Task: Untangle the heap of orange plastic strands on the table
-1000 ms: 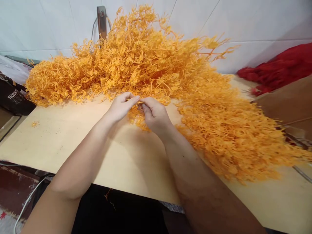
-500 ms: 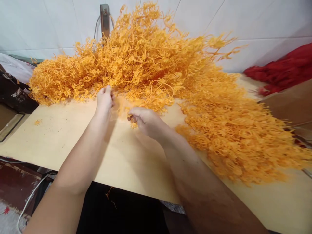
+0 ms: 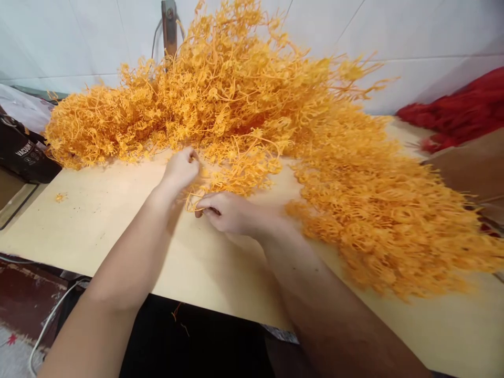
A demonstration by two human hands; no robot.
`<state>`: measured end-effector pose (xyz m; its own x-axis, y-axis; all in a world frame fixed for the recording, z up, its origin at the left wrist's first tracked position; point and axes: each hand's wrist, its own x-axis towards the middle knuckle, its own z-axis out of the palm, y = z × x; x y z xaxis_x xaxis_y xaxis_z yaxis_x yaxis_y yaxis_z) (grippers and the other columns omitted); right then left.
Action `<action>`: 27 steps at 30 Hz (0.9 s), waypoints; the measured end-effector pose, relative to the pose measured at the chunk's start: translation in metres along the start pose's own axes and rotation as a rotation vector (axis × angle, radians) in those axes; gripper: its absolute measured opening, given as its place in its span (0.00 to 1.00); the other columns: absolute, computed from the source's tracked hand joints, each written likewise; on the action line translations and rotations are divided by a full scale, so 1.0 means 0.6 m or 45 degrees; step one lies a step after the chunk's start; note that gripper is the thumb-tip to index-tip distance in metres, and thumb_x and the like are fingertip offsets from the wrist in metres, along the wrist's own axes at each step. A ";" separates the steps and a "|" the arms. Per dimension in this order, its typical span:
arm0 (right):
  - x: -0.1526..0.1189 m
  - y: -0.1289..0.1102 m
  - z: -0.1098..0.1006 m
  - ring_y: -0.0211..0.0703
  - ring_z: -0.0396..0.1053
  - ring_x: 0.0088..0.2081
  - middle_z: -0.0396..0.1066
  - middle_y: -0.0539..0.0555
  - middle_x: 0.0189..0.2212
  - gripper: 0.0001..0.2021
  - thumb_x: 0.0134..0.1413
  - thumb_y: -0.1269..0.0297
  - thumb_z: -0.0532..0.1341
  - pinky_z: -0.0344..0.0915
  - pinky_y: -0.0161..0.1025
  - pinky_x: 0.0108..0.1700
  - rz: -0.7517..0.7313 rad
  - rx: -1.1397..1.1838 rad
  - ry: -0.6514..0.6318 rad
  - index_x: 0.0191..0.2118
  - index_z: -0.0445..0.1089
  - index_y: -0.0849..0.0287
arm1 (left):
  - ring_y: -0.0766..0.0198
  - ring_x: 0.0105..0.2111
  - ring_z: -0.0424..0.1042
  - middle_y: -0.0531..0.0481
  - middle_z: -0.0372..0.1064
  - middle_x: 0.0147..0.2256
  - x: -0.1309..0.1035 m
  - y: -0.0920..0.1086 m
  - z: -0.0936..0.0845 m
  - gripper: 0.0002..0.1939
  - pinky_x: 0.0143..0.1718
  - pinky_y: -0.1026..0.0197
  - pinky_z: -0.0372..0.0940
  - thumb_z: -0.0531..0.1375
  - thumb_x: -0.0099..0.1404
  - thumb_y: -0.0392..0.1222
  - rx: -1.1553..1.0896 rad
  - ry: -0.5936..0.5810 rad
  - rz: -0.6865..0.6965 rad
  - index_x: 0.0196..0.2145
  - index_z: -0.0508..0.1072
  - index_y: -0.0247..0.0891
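Observation:
A big heap of orange plastic-looking sprigs with thin stems and small star-shaped tips (image 3: 220,100) lies along the back of the table (image 3: 98,210). My right hand (image 3: 228,211) is closed in a pinch on a thin orange sprig (image 3: 191,201), whose strands stick out left of the fingertips. At the front edge of the heap, my left hand (image 3: 182,169) is closed with its fingers curled; what lies between them is hidden. A looser clump of orange sprigs (image 3: 246,168) lies just beyond my right hand.
A dense orange bundle (image 3: 386,215) spreads over the table's right side. Behind it lies a red pile (image 3: 460,110) beside brown cardboard (image 3: 472,163). A black box (image 3: 25,152) stands at the left. One small orange piece (image 3: 60,197) lies near it. A metal post (image 3: 169,29) rises behind the heap.
My left hand has shifted slightly right and toward me. My right hand has moved a little left and toward me, with the sprig's strands now showing at its fingertips.

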<state>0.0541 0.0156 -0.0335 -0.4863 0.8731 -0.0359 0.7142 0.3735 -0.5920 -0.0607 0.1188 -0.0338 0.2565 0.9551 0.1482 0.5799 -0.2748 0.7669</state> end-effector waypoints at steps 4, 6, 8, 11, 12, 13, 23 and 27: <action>-0.001 -0.001 0.002 0.37 0.64 0.31 0.71 0.53 0.30 0.12 0.43 0.78 0.50 0.56 0.35 0.35 0.031 0.000 -0.008 0.28 0.69 0.61 | 0.62 0.34 0.68 0.47 0.71 0.32 -0.004 -0.004 0.012 0.12 0.37 0.60 0.61 0.49 0.53 0.32 0.336 -0.212 0.096 0.33 0.70 0.36; -0.003 -0.002 0.001 0.35 0.62 0.29 0.69 0.51 0.27 0.10 0.42 0.77 0.50 0.54 0.35 0.33 0.051 0.015 -0.001 0.26 0.67 0.61 | 0.61 0.37 0.69 0.46 0.72 0.37 -0.006 0.001 0.013 0.15 0.39 0.59 0.61 0.49 0.55 0.34 0.319 -0.342 0.086 0.38 0.71 0.36; -0.005 -0.003 0.000 0.32 0.57 0.25 0.64 0.48 0.22 0.07 0.42 0.76 0.51 0.50 0.34 0.30 0.055 0.017 -0.002 0.23 0.63 0.61 | 0.61 0.37 0.68 0.46 0.72 0.39 -0.007 0.004 0.013 0.15 0.39 0.60 0.61 0.51 0.56 0.39 0.272 -0.453 0.098 0.40 0.71 0.36; -0.008 -0.005 -0.005 0.30 0.49 0.21 0.53 0.45 0.16 0.09 0.45 0.71 0.53 0.45 0.35 0.27 0.059 0.025 -0.010 0.18 0.54 0.60 | 0.65 0.31 0.66 0.49 0.70 0.32 -0.004 -0.002 0.015 0.10 0.33 0.63 0.59 0.57 0.55 0.44 0.190 -0.460 0.105 0.33 0.70 0.35; -0.008 -0.004 -0.007 0.30 0.47 0.20 0.50 0.45 0.15 0.13 0.47 0.67 0.54 0.44 0.35 0.26 0.089 0.029 0.003 0.17 0.52 0.60 | 0.67 0.28 0.64 0.51 0.68 0.28 -0.003 -0.005 0.016 0.09 0.31 0.64 0.57 0.58 0.55 0.44 0.141 -0.424 0.091 0.29 0.68 0.35; -0.008 -0.003 -0.009 0.30 0.46 0.19 0.48 0.45 0.15 0.15 0.50 0.63 0.54 0.44 0.35 0.26 0.143 0.028 0.027 0.17 0.51 0.60 | 0.69 0.26 0.61 0.53 0.65 0.25 -0.003 -0.007 0.015 0.08 0.28 0.65 0.55 0.59 0.55 0.43 0.076 -0.380 0.071 0.27 0.66 0.35; 0.004 0.057 -0.016 0.35 0.58 0.22 0.58 0.48 0.16 0.18 0.48 0.51 0.59 0.54 0.36 0.28 0.475 0.323 0.744 0.19 0.61 0.59 | 0.76 0.19 0.60 0.56 0.63 0.23 -0.033 0.042 -0.004 0.09 0.22 0.69 0.55 0.55 0.62 0.36 -0.565 -0.426 -0.091 0.26 0.57 0.36; 0.011 0.067 -0.009 0.40 0.68 0.37 0.72 0.54 0.34 0.21 0.43 0.45 0.61 0.65 0.39 0.41 0.024 0.950 0.826 0.35 0.68 0.58 | 0.75 0.21 0.66 0.57 0.64 0.22 -0.044 0.053 -0.002 0.07 0.24 0.70 0.60 0.56 0.62 0.34 -0.713 -0.527 -0.177 0.29 0.58 0.35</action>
<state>0.0826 0.0382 -0.0533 0.0514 0.9626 0.2661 0.1102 0.2594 -0.9595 -0.0498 0.0849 -0.0124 0.5458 0.8264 -0.1388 0.1728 0.0511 0.9836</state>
